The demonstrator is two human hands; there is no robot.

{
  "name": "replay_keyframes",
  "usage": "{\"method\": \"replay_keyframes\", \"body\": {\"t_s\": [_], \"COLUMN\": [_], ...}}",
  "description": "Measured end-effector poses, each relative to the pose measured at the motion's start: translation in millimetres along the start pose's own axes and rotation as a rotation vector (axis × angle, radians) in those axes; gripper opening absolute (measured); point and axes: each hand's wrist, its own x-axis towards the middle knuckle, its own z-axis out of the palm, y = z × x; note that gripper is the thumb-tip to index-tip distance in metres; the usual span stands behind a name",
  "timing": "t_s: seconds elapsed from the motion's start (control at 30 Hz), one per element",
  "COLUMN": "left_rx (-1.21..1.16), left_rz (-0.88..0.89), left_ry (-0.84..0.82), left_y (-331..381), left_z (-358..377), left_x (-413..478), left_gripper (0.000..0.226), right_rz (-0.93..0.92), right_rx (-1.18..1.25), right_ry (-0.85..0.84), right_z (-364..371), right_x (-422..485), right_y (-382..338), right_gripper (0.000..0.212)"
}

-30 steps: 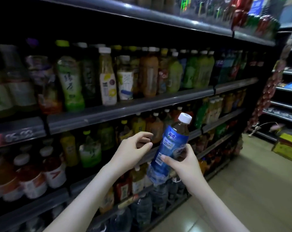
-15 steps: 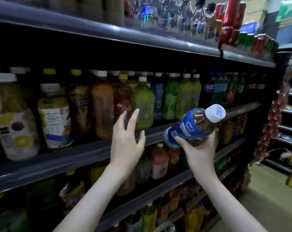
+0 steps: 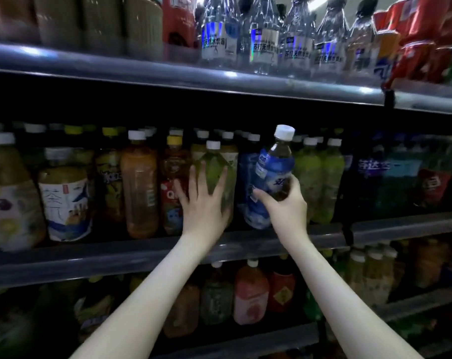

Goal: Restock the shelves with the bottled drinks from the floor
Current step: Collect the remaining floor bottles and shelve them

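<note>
tea bottle (image 3: pixel 67 203), orange bottle (image 3: pixel 139 187): standing at the front of the middle shelf (image 3: pixel 116 257), well left of the hands.
left hand (image 3: pixel 204 203): wide, fingers spread flat on the green bottle (image 3: pixel 214 161). Looks like it is steadying that bottle or nudging it left to keep a gap.
blue bottle (image 3: pixel 275 172): the task item. Off the shelf, tilted with its cap up and to the right, base at the gap just right of the green bottle.
right hand (image 3: pixel 284 203): wrapped round the blue bottle's lower half, thumb across the label.
slot: more blue shows behind the held bottle; cannot tell if it is the same product.
done: rows look nearly full, as far as visible.
left: seat the base, stand it upright, let go. Floor stock is out of view, so the remaining count is unknown.
</note>
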Motion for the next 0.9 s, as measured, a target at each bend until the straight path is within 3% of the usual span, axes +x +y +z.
{"method": "replay_keyframes", "body": {"t_s": [0.2,0.43,0.5,0.6,0.67,0.73,0.8,0.9], "left_rx": [0.061,0.100,0.105,0.159,0.163,0.171,0.173,0.112], "left_rz": [-0.004,0.072,0.081,0.056,0.014,0.012,0.048,0.079], "left_ry": [-0.076,0.041,0.054,0.086,0.084,0.052,0.000,-0.076], "left_y": [-7,-13,-15,-21,-27,-32,-36,-42], "left_z": [5,7,6,0,-5,-8,-8,-15], "left_x": [9,9,8,5,6,6,4,5], "left_gripper": [0.084,0.084,0.087,0.094,0.097,0.099,0.098,0.093], "right_rz": [0.048,0.064,0.032,-0.136,-0.353,-0.413,-0.348,-0.155], "right_rx": [-0.123,-0.224,-0.392,-0.616,-0.492,-0.269,-0.157,-0.165], "right_ry": [-0.088,-0.094,-0.084,0.064,0.121,-0.085,-0.316,-0.426], "right_z": [21,26,25,24,31,45,66,91], "right_x": [30,38,37,27,18,11,16,28], "right_y": [18,38,38,28,20,11,5,0], "right_gripper": [0.064,0.073,0.083,0.096,0.094,0.089,0.090,0.114]}}
